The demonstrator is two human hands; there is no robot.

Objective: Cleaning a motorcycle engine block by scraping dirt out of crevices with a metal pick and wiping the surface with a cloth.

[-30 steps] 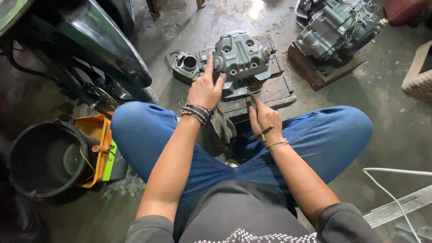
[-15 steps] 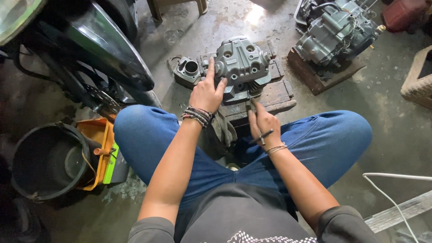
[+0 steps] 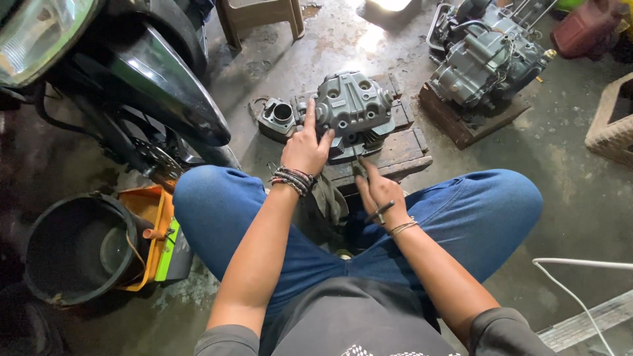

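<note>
The left hand stays flat and open on the cylinder head at the wooden block's front edge, while the right hand, unmoved, grips a thin tool, so work continues.

— Anything different from a second ago?
— Little. The right hand, gripping a thin dark tool, has crept slightly nearer the grey cast-metal engine head.
— And the left hand?
— Its forefinger has stretched further up that engine head.
</note>
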